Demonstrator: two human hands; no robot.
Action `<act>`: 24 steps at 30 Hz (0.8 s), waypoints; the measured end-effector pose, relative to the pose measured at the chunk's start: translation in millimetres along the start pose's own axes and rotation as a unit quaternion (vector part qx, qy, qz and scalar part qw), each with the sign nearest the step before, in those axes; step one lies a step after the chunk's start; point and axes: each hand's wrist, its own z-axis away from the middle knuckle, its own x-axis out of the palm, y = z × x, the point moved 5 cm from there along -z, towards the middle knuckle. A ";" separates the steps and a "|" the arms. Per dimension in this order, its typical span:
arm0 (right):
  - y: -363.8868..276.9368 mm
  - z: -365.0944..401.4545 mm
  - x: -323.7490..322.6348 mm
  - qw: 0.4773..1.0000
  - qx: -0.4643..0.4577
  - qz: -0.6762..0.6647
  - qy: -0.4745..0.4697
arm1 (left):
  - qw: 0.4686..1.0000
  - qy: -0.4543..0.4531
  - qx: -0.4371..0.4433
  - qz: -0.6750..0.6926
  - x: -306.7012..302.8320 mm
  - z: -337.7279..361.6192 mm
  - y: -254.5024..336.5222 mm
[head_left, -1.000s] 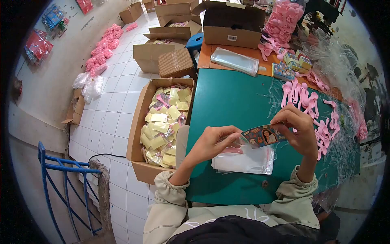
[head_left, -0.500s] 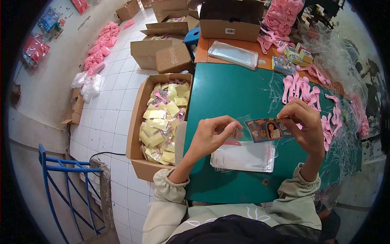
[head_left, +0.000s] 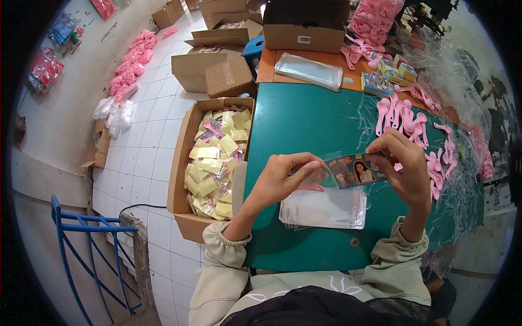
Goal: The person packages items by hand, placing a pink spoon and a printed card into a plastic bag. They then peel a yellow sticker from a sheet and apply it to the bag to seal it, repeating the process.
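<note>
My left hand pinches a clear plastic bag by its left side, above the green tabletop. A printed card with a drawn long-haired figure is held at its right end by my right hand, thumb against fingers. The card's left part lies at the bag's opening and looks to be partly inside it. Below both hands rests a stack of clear plastic bags. Pink spoons lie in a loose group just beyond my right hand.
Left of the table stands a carton full of packed bags with yellowish cards. At the back are more clear bags, small printed boxes and a brown box. Crumpled plastic wrap covers the right edge.
The card has shifted slightly left, and its left end now overlaps the bag more. Both hands keep their pinch. The whole view has moved a little.
</note>
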 end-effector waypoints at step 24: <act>34.5 -7.9 57.9 0.986 -0.019 -0.096 -0.135 | 0.984 -0.010 -0.008 -0.177 4.2 -21.3 4.7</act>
